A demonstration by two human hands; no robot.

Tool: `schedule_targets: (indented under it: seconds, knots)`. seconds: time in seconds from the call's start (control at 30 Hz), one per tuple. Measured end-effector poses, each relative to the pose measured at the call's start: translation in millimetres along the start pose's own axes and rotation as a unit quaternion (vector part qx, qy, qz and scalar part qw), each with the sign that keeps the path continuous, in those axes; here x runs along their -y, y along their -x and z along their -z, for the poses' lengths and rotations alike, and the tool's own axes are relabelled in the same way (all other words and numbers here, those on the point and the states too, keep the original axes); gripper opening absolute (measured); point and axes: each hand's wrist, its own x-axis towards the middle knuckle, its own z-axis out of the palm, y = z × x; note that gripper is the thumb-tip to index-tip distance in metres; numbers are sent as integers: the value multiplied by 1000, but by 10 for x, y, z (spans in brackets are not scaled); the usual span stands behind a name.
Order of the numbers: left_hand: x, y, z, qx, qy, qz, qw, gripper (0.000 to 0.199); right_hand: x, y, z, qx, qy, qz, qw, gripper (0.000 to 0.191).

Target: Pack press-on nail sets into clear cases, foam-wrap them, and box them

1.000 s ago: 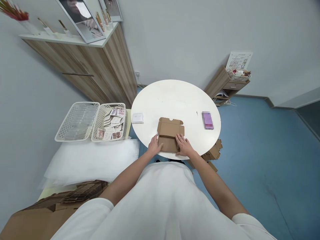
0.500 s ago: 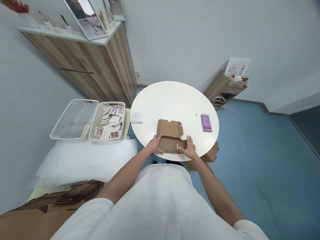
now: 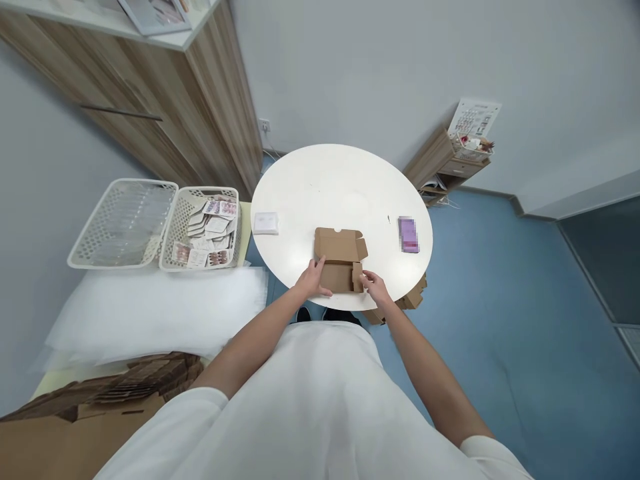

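A brown cardboard box (image 3: 338, 277) lies on the round white table near its front edge. Its lid (image 3: 340, 244) is raised and leans away from me. My left hand (image 3: 313, 277) grips the box's left end, thumb at the near side and fingers at the far side. At the other end my right hand (image 3: 375, 287) has its fingers closed on the right side flap (image 3: 357, 277), which is folded up and inward. The inside of the box shows bare cardboard between my hands.
On the white table (image 3: 340, 180) are a small white pack (image 3: 266, 223) at left and a purple pack (image 3: 409, 235) at right. Left of it stand a basket of cards (image 3: 200, 230) and a basket of clear plastic pieces (image 3: 125, 223). Flat cardboard (image 3: 75, 433) is stacked at lower left.
My right hand has folded the right side flap up and inward, its fingers now closing on it. My left hand stays at the left end. The view has shifted slightly.
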Motion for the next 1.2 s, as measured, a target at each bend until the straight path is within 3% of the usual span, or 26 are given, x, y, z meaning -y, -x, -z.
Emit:
schedule_targets:
  seconds: [0.2,0.37,0.67,0.83,1.0,1.07,1.2]
  knots:
    - [-52,36,-87,-3,36,4,999,121,-25,-78,-66,-39,193,-4,980,26]
    - [-50,59,-104,-1,45,10,999,122,-59,-174,-120,-21,289,17,957,6]
    - [-166,-18,-60,5,39,22,999,121,-63,-270,-28,-20,254,18,967,8]
    - [-235,53,-112,-19,91,33,995,115,-74,-266,161,-4,176,28,984,33]
    - [-237,156,-240,-93,207,141,964,81,-130,-187,253,69,49,16,996,46]
    - [-261,122,-281,-101,239,156,953,66,-140,-191,265,107,13,6,994,51]
    - [-372,-96,-307,-115,281,155,940,54,-126,-362,320,79,19,38,996,58]
